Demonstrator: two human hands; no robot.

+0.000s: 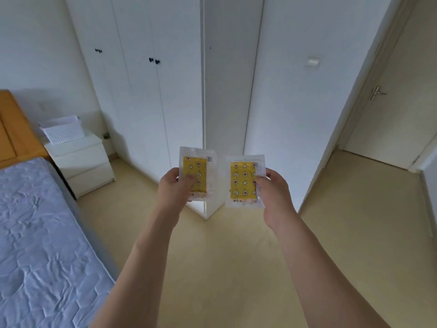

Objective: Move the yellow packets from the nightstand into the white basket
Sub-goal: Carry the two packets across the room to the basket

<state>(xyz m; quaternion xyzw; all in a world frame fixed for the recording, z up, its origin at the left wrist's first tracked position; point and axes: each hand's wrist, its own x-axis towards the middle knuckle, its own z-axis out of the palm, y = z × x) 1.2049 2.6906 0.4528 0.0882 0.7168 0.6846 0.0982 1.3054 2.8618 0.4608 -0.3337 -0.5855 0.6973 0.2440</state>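
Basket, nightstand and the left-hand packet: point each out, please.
basket (pixel 63 134), head view, on its perforated front wall.
nightstand (pixel 81 165), head view, on its upper drawer front.
left packet (pixel 194 173), head view, on its yellow printed panel.

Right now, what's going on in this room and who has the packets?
A person stands in a bedroom holding one yellow packet in each hand, up in front of them. The left hand grips the left packet and the right hand grips the right packet. The white basket sits on the nightstand beside the bed, off to the left and out of arm's reach. Neither packet is in the basket yet.
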